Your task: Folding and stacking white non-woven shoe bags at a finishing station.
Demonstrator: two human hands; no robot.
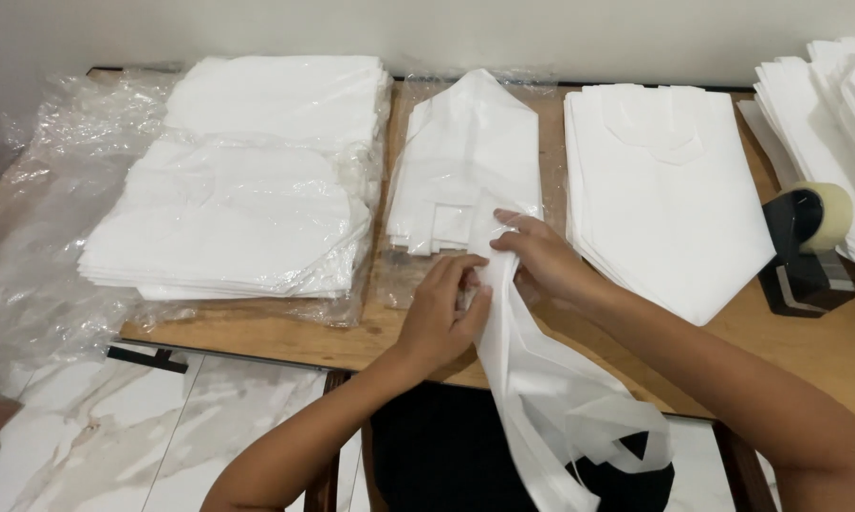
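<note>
Together, the left hand point(439, 318) and right hand point(539, 256) pinch a white bag point(541, 389) at its top edge over the table point(285, 337), letting it hang toward the lap. Folded stacks point(465, 161) lie just beyond, within reach.

Both my hands are meeting at the middle, fingers pinching.

My left hand point(439, 318) is curling inward with bent fingers, while my right hand point(539, 258) is reaching across from the right, forearm bare, fingertips closing together.
</note>
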